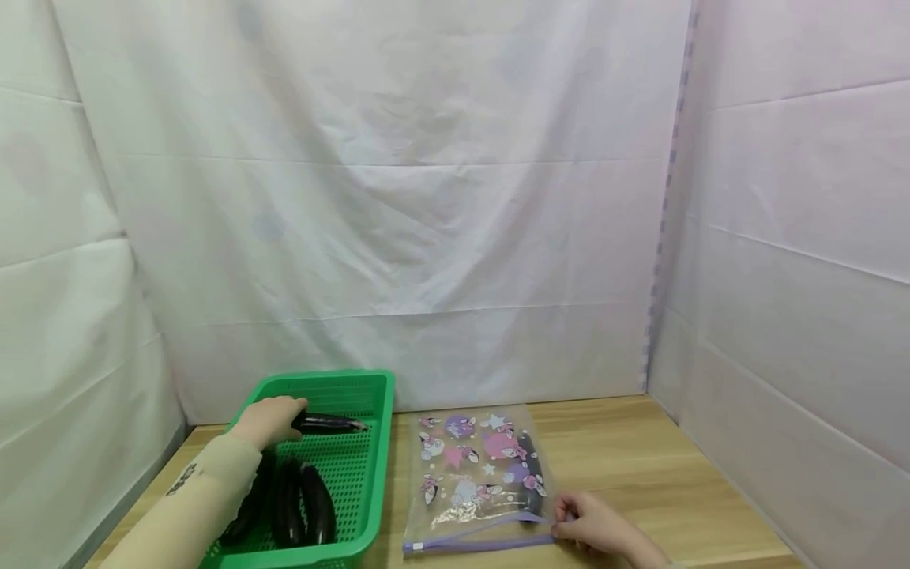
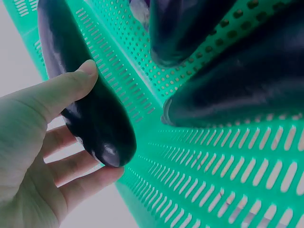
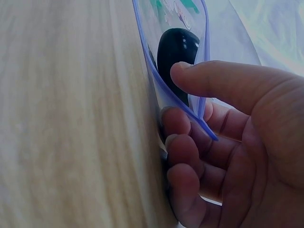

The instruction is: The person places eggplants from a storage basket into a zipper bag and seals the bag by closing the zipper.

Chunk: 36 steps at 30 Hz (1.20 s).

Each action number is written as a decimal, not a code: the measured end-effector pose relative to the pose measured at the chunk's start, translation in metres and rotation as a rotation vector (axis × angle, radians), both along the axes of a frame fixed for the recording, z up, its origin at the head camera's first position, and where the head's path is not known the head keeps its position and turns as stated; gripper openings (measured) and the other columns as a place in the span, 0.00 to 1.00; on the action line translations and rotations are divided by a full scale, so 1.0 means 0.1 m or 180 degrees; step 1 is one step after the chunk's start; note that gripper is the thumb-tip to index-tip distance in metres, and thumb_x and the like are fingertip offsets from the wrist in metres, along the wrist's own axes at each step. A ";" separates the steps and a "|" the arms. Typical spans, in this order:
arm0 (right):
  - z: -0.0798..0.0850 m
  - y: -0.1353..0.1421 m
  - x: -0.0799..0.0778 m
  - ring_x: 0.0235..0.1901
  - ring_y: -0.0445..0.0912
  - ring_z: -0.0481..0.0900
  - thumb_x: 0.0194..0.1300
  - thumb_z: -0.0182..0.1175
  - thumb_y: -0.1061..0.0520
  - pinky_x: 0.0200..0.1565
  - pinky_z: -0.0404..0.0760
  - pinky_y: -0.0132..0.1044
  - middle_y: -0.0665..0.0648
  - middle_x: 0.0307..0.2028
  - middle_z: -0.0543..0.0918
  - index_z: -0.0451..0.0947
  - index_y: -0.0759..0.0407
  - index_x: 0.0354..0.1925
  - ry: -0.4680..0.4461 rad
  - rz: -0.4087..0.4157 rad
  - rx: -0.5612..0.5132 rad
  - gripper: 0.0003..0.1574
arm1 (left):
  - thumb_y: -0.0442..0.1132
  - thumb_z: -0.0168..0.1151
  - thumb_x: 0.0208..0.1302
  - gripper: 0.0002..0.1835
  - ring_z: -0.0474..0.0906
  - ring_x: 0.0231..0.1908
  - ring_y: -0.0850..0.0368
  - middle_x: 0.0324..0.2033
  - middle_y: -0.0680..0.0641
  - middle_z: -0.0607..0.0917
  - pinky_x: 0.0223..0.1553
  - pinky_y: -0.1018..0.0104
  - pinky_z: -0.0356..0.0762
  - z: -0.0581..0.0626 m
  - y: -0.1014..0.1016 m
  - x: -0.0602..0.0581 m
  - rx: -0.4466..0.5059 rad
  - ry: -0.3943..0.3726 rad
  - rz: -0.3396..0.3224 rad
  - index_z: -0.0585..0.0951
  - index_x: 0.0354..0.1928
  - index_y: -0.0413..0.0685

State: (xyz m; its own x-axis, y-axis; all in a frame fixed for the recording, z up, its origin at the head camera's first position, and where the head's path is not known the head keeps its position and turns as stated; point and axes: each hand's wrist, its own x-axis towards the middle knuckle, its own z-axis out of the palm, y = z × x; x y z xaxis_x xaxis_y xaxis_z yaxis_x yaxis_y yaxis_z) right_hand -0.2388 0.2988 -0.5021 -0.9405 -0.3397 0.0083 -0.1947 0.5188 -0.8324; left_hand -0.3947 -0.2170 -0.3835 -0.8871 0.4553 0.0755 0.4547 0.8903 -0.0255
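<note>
In the head view my left hand (image 1: 272,420) is over the back part of a green basket (image 1: 386,450). It grips a dark purple eggplant (image 1: 332,424), thumb on one side and fingers on the other in the left wrist view. Several more eggplants (image 1: 318,506) lie at the basket's near left. To the right, a clear zip bag (image 1: 455,494) with pink and purple cartoon prints lies flat, its purple-edged mouth parted toward me. Inside its right side rests one eggplant (image 3: 173,50). My right hand (image 1: 596,523) holds the bag's right mouth corner, fingers curled around it.
A white slider (image 1: 415,546) sits at the left end of the bag's zip. Basket and bag stand side by side on a wood-grain table (image 1: 640,466). White cloth (image 1: 398,237) hangs behind the table and along both sides.
</note>
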 end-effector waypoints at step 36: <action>-0.04 0.03 -0.06 0.13 0.38 0.65 0.50 0.62 0.53 0.13 0.64 0.30 0.47 0.16 0.68 0.69 0.59 0.26 -0.0074 0.0078 -0.0076 0.13 | 0.49 0.67 0.44 0.25 0.74 0.24 0.55 0.37 0.45 0.78 0.21 0.61 0.71 0.40 -0.01 0.48 -0.0115 0.0656 0.0159 0.75 0.45 0.46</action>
